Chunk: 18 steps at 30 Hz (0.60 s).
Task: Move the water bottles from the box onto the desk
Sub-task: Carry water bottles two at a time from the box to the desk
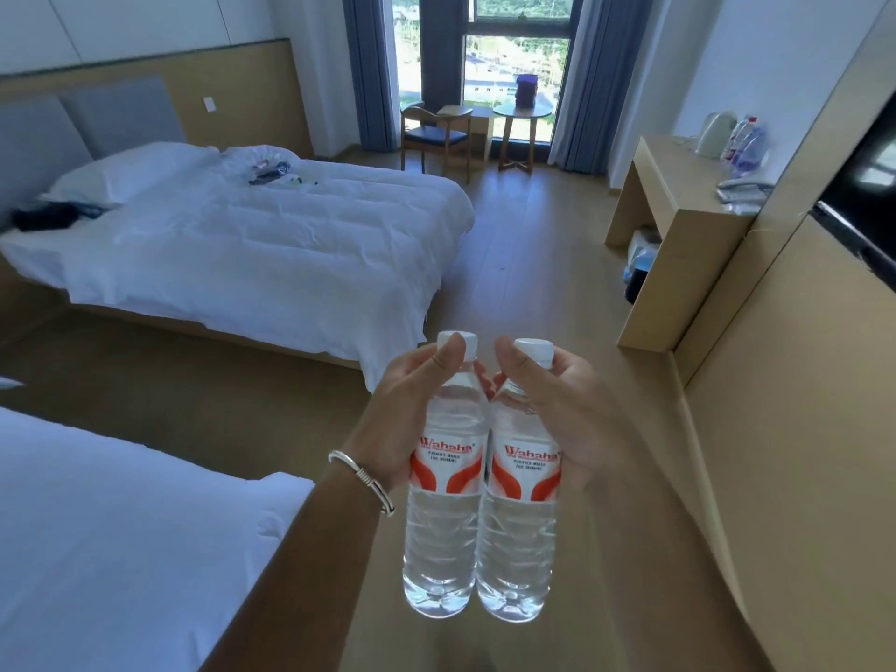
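In front of my chest, over the wooden floor, I held two clear plastic water bottles with white caps and red-and-white labels, upright and side by side, their bodies touching. The left bottle [445,482] sat in my left hand [412,419], thumb laid along its neck just under the cap, fingers curled round behind it. The right bottle [520,497] sat in my right hand [562,419], thumb pressed near its cap and fingers wrapped round the far side. A silver bangle [362,472] hung on my left wrist.

Both bottles looked full and sealed. The box they came from was not in view, so I could not tell how many remained in it. The pale wooden desk [679,206] stood well apart, ahead on my right against the wall, with a white kettle [717,130] and a few other bottles [749,143] already on it. A white bed [252,244] lay to my left.

I judged this pair lifted out but not delivered: the carry across and the setting down were still to do.
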Each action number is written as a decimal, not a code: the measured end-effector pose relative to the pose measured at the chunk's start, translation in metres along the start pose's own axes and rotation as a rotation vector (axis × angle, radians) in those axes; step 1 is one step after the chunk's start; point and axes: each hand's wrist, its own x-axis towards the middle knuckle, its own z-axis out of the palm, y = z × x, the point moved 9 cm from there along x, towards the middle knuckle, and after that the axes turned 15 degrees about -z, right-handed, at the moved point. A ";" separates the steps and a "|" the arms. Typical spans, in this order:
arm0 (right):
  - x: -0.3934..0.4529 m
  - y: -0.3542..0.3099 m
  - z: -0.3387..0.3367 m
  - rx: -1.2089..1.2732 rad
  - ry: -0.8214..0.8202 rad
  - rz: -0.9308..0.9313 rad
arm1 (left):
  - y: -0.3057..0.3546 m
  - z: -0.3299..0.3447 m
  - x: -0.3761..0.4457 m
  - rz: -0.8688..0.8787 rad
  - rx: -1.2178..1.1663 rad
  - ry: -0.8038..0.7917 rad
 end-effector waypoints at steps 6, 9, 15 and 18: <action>0.082 0.018 -0.053 -0.001 0.016 0.012 | 0.020 0.022 0.093 0.004 -0.001 0.028; 0.121 0.033 -0.074 0.016 0.033 0.030 | 0.025 0.025 0.139 -0.019 0.009 0.022; 0.219 0.064 -0.113 -0.040 0.080 0.035 | 0.042 0.026 0.253 -0.035 0.014 -0.031; 0.281 0.077 -0.130 -0.078 0.100 0.038 | 0.059 0.022 0.322 -0.028 0.003 -0.076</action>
